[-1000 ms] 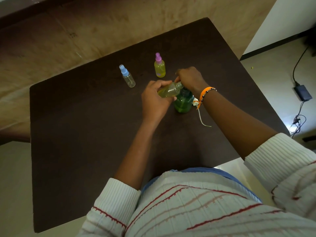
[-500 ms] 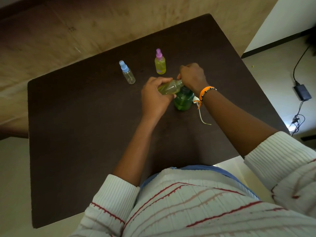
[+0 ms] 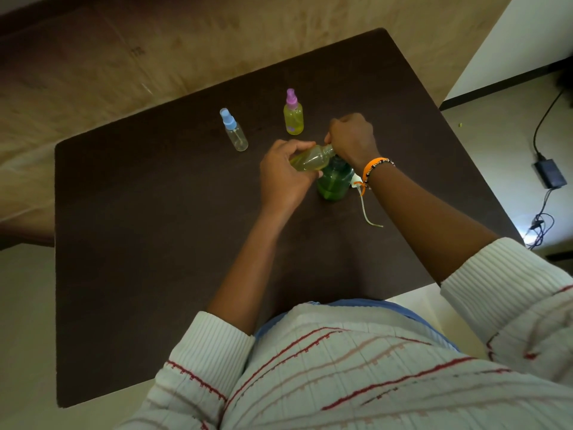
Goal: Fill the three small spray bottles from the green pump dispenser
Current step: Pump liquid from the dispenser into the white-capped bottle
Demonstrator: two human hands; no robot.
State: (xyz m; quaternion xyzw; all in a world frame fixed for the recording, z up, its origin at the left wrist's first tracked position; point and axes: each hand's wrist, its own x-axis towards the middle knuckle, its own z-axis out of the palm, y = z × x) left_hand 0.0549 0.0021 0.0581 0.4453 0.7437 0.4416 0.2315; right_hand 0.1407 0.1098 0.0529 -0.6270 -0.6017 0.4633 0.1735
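Two hands meet over the middle of the dark table [image 3: 155,243], and the relation that matters is between the tilted spray bottle [image 3: 311,158] and the green pump dispenser [image 3: 335,181] just under it. The left hand [image 3: 283,178] wraps its fingers and thumb round the small uncapped bottle, which lies nearly on its side with its long axis running left to right and its open neck pointing right, up against the right hand [image 3: 352,138]. That right hand is curled into a fist over the dispenser's top; the pump head is hidden beneath it, so I cannot tell exactly what the fingers grip, though they appear to be pressing or holding the pump. The held bottle already shows yellowish liquid, so I judge filling to be under way, and the next squeeze depends on the neck staying lined up with the hidden spout. Just right of the dispenser, a white sprayer cap with its dip tube [image 3: 366,209] lies on the table, partly behind an orange wristband [image 3: 370,166]. Farther off stand a blue-capped bottle [image 3: 235,133], seemingly clear, and a pink-capped bottle [image 3: 293,114] holding yellow liquid, both upright and well out of the way.
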